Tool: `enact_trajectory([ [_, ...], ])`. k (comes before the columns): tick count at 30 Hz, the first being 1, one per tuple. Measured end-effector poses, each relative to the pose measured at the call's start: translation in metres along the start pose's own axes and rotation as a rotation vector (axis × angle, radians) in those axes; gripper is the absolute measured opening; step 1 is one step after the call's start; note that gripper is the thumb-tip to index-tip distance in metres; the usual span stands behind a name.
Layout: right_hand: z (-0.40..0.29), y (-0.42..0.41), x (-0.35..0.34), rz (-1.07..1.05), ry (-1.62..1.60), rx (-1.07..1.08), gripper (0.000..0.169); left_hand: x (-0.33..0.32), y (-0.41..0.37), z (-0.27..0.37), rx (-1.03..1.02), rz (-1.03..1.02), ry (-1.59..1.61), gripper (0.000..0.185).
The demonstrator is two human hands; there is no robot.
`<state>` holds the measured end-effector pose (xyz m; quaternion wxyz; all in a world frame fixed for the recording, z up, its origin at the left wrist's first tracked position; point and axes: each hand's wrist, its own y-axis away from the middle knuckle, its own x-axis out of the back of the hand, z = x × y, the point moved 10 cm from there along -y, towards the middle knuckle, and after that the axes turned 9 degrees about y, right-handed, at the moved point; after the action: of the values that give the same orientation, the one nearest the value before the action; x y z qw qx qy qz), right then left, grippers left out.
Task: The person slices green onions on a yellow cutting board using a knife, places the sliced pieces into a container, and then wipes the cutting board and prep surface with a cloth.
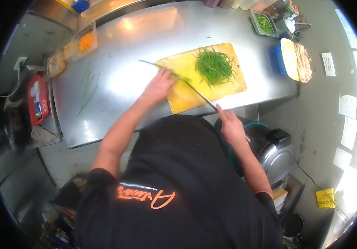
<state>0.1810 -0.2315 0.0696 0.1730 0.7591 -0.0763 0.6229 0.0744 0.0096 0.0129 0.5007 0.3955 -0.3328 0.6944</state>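
My left hand (161, 84) presses green onion stalks (149, 63) at the left part of a yellow cutting board (181, 101), and one stalk sticks out past the board's edge. In my right hand (230, 124) is the handle of a kitchen knife (199, 94). Its blade runs diagonally over the board, the far part beside my left fingers and some cut green pieces (184, 79). A heap of thinly sliced greens (215, 67) lies on the board's right half.
Loose green stalks (88, 88) lie left on the steel table (113, 124). Containers of orange pieces (86, 42) and chopped greens (264, 24) stand at its far corners. A blue container (279, 57) with a cloth is at the right edge, and a red basket (43, 96) is left.
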Motion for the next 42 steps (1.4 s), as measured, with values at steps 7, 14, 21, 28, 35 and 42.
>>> enact_trajectory([
  [7,-0.012,-0.033,0.019,0.037,-0.065,0.023,0.076,-0.007,0.005,-0.003,-0.054,-0.016,0.081,0.053],
  [14,-0.039,-0.05,0.002,0.05,-0.064,0.08,0.075,-0.007,0.007,-0.007,-0.05,0.006,0.038,0.053],
  [21,-0.022,0.003,0.009,-0.013,-0.004,0.026,0.075,0.001,0.006,-0.014,0.015,-0.006,0.092,0.051],
  [28,-0.053,-0.057,0.024,0.022,-0.028,0.098,0.076,0.003,0.007,-0.022,-0.004,0.01,0.127,0.048],
  [35,-0.045,-0.047,-0.007,-0.06,-0.007,0.081,0.075,-0.007,0.008,-0.026,0.024,-0.007,0.187,0.049],
  [42,-0.003,-0.012,0.026,-0.067,0.045,-0.085,0.075,-0.01,0.013,0.006,0.012,0.031,0.2,0.052],
])
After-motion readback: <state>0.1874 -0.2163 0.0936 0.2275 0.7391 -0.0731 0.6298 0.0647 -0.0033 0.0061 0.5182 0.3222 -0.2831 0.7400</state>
